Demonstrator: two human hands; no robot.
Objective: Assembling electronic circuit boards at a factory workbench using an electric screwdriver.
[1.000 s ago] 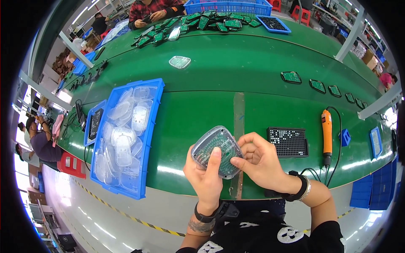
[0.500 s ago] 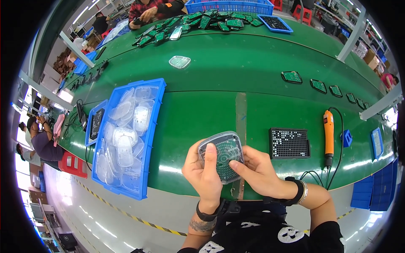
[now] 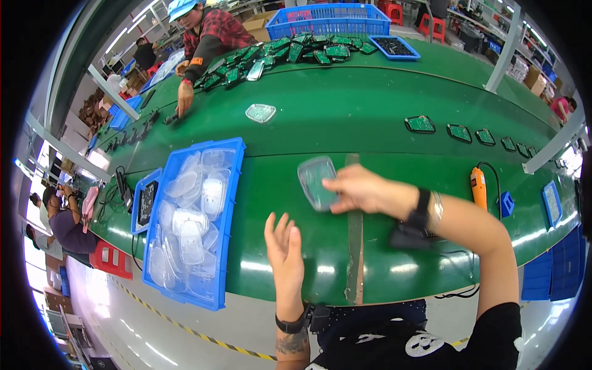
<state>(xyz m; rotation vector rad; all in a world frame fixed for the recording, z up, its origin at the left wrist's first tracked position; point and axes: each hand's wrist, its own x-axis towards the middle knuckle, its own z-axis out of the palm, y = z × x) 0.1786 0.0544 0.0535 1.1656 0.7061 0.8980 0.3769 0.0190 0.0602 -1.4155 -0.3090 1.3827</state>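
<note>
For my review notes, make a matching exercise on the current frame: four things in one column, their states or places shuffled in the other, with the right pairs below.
Column one
1. Right hand
2. Left hand
3. Clear covers
4. Orange power tool

Column two
A. Heaped in a blue tray
B. Partly hidden behind the right forearm
C. Open, holding nothing
D. Gripping a rounded piece with a clear rim

Right pairs: 1-D, 2-C, 3-A, 4-B
</note>
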